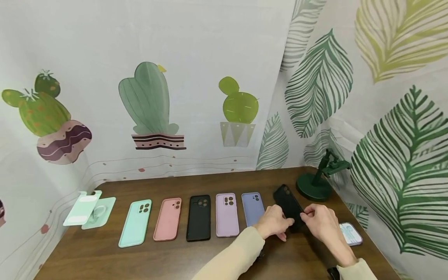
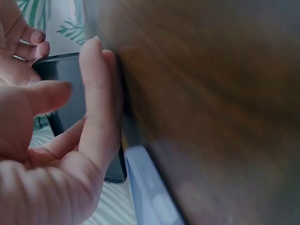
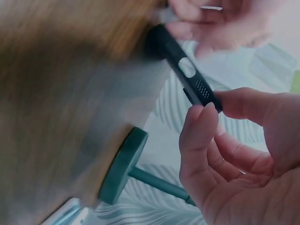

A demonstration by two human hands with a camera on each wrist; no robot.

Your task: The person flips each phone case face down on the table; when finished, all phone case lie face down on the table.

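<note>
The right hand (image 1: 320, 221) pinches a black phone case (image 1: 289, 206) near the tabletop's (image 1: 157, 262) right edge; the left hand (image 1: 274, 222) touches it, its grip unclear, and overlaps the blue case (image 1: 252, 208). A lamp (image 1: 313, 187) occupies the back right corner, a phone (image 1: 351, 234) the right edge; four cases (image 1: 198, 223) stretch leftward.

A narrow lane parts the mint-green rectangular phone case (image 1: 135, 223) from the pink rectangular phone case (image 1: 168, 221); the brown wood-grain bench (image 1: 157, 261) lies bare before both. The dark green round-based lamp (image 1: 313, 188) blocks the way just beyond the right hand (image 1: 320, 222), a pale-screened phone (image 1: 350, 234) its outer side. The blue rectangular phone case (image 1: 252, 208) crowds the left hand (image 1: 273, 222).
</note>
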